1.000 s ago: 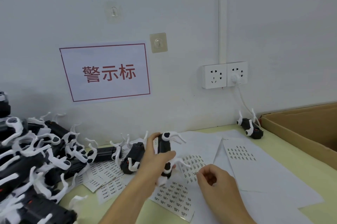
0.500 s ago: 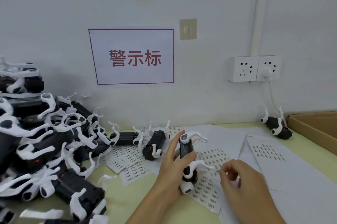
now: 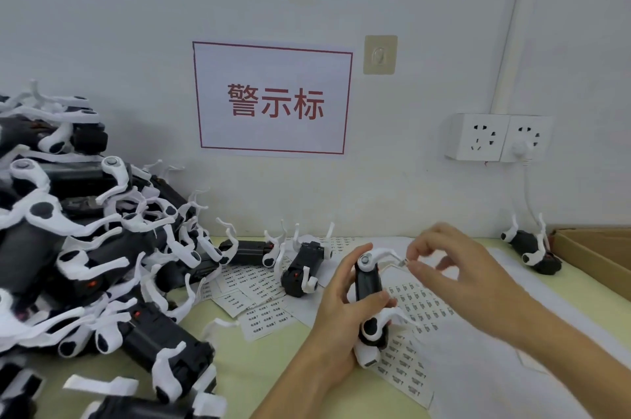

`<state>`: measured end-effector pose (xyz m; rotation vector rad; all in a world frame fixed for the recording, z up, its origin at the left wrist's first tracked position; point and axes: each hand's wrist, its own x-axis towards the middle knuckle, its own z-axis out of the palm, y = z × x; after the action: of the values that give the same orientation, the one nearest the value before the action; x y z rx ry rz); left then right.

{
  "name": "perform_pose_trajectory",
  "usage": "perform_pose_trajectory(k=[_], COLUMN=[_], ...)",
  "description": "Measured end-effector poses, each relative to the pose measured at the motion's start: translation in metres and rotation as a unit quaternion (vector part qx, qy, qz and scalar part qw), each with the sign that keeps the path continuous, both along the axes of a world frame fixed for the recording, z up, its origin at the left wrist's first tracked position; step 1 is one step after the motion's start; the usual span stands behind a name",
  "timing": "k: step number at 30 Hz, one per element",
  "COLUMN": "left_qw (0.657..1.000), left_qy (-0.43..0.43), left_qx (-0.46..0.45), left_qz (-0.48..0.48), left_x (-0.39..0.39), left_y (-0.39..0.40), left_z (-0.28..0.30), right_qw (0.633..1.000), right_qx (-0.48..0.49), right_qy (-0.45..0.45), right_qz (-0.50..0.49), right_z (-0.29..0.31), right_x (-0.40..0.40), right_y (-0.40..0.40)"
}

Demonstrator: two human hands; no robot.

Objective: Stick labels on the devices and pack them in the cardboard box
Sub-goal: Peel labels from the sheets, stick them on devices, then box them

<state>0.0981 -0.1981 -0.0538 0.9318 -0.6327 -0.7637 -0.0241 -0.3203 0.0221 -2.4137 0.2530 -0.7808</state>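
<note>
The left hand (image 3: 341,309) grips a black device (image 3: 368,285) with curved white arms, upright above the label sheet (image 3: 416,312) on the tabletop (image 3: 273,381). Just beyond, the right hand (image 3: 457,268) pinches a small label (image 3: 403,262) at the device's top. Farther right sits the cardboard box (image 3: 594,258).

Both hands (image 3: 341,309) and forearms bare, no sleeves showing.

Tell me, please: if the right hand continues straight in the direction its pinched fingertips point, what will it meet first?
Most likely the white arm at the top of the device that the left hand holds upright. The right hand pinches a small label just beside it; exact depth is unclear.
</note>
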Motion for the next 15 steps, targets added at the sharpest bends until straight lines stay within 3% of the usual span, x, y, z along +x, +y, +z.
perform_pose_trajectory(k=[9,15], left_qw=[1.000,1.000], left_qy=[0.003,-0.007], left_qx=[0.004,0.007], left_qz=[-0.023,-0.018], left_x=[0.007,0.007], left_y=[-0.002,-0.003], left_z=[-0.002,-0.004], right_qw=[0.989,0.986], right_qx=[-0.061,-0.062], right_qy=[0.131,0.153], right_qz=[0.025,0.013], right_z=[0.005,0.005], right_x=[0.043,0.041], right_y=[-0.010,-0.013])
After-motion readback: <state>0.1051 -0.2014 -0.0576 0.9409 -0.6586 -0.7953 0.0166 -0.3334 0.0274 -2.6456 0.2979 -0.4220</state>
